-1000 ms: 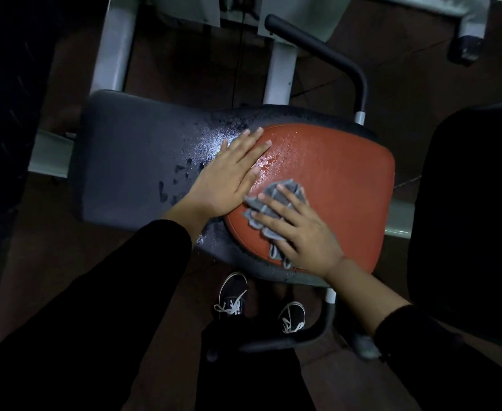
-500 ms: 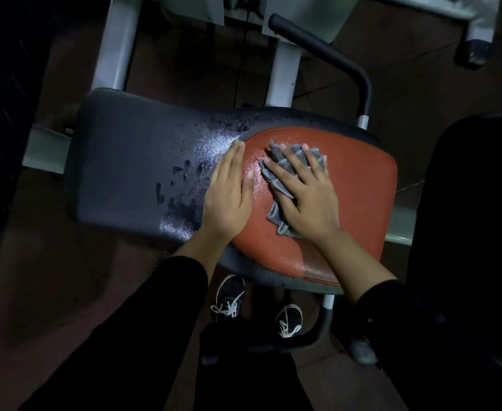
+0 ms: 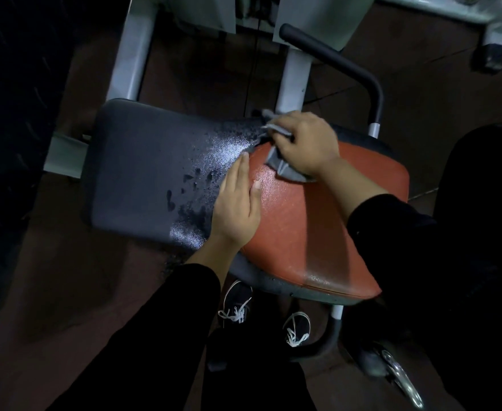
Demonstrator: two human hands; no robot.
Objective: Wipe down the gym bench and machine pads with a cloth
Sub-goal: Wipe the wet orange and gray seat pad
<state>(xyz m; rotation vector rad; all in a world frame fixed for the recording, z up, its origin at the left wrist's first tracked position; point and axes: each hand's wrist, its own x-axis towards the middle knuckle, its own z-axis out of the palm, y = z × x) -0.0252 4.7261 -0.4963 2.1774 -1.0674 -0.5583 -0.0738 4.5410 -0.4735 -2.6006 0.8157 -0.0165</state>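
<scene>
A machine seat pad point(image 3: 143, 173) lies below me, dark grey on the left and red-orange point(image 3: 318, 226) on the right, with wet droplets and sheen across the middle. My left hand point(image 3: 237, 203) rests flat on the pad where the grey meets the red, fingers straight. My right hand point(image 3: 306, 143) grips a grey cloth point(image 3: 282, 167) at the pad's far edge, fingers curled over it; part of the cloth sticks out beyond the knuckles.
A black curved handle point(image 3: 344, 63) rises behind the pad on a white frame point(image 3: 294, 75). A dark pad point(image 3: 487, 232) stands at the right. My black shoes point(image 3: 236, 304) stand on the brown floor under the seat, beside a lower black handle point(image 3: 323, 342).
My right hand has swept the cloth from the near middle of the red area up to the pad's far edge, fingers now curled. My left hand stayed pressing on the pad.
</scene>
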